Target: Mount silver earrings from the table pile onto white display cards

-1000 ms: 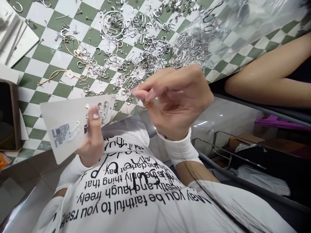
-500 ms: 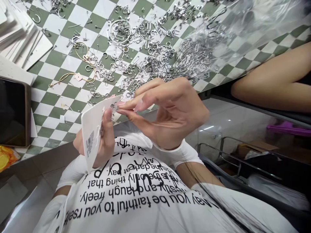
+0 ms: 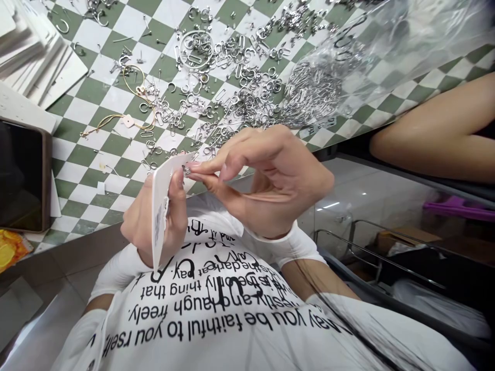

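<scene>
A white card [image 3: 161, 201] stands on edge in my left hand [image 3: 176, 221], which is closed on it with the thumb on the side facing right. Small metal pieces show along that side near the thumb. My right hand [image 3: 266, 180] pinches a tiny silver metal piece [image 3: 186, 169] at the card's upper edge; its exact kind is mostly hidden by the fingertips. Beyond both hands, many loose silver rings, clips and pins [image 3: 247, 98] lie scattered on the green-and-white checked tabletop [image 3: 83, 175].
Stacked white cards [image 3: 64, 74] lie at the upper left, above a dark phone [image 3: 23, 175] and an orange packet [image 3: 13, 250]. A clear plastic bag [image 3: 379, 67] of metal pieces sits at the upper right. Another person's bare limb [image 3: 433, 126] is at the right edge.
My left hand has turned the card more edge-on and shifted it slightly right, closer to my right fingertips. My right hand has hardly moved and keeps its pinch.
</scene>
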Available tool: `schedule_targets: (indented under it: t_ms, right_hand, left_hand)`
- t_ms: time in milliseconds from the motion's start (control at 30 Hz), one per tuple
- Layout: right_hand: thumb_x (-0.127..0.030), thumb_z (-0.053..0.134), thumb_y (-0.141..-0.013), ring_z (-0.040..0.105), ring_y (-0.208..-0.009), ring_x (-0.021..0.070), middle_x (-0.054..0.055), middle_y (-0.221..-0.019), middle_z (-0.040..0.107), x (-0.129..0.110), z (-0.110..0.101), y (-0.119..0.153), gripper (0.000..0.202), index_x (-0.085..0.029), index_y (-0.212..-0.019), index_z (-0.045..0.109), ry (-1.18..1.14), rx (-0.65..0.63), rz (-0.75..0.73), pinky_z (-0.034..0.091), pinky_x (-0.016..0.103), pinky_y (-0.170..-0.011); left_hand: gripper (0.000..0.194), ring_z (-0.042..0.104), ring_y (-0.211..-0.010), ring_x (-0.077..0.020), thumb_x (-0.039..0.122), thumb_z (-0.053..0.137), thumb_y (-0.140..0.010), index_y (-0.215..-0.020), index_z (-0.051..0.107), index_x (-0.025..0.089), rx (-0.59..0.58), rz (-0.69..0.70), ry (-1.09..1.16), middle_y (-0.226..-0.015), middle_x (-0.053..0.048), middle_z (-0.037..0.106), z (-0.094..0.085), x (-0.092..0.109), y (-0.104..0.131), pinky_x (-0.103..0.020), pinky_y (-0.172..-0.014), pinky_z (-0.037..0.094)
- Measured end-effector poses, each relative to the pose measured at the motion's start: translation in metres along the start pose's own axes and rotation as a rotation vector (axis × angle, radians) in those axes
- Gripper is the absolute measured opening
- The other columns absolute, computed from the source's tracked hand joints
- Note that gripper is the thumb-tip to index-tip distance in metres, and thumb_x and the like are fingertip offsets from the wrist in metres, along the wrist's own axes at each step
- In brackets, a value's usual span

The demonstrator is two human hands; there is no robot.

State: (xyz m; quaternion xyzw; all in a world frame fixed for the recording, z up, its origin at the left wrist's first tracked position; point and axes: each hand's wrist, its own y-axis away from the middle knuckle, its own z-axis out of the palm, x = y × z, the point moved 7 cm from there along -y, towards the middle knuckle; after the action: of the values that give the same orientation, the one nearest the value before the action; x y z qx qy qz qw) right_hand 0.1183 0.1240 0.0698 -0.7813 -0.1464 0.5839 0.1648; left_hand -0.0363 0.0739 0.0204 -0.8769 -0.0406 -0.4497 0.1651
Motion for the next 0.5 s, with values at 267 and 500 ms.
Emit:
schedule_targets:
  t_ms: [267,500]
  right_hand:
    - [-0.004,0.076,-0.084,0.070,-0.072,0.0179,-0.003,-0.073,0.068,-0.003,0.003,0.002,0.033,-0.025,-0.076,0.051,0.029,-0.016,-0.027,0.052,0.040,-0.061]
    - [-0.007,0.078,-0.084,0.066,-0.065,0.0141,-0.006,-0.071,0.066,-0.009,0.006,0.003,0.035,-0.025,-0.075,0.049,0.145,-0.035,-0.106,0.050,0.038,-0.060]
  left_hand:
    - [0.032,0.074,-0.111,-0.0202,0.024,0.052,-0.104,-0.133,0.064,0.030,-0.118,0.035,-0.032,-0.123,-0.001,0.075,-0.001,0.015,-0.006,-0.035,-0.098,0.060]
    - [0.028,0.073,-0.113,-0.0216,0.025,0.055,-0.102,-0.128,0.066,0.026,-0.086,0.002,-0.043,-0.122,-0.002,0.076,-0.002,0.019,-0.006,-0.039,-0.101,0.060]
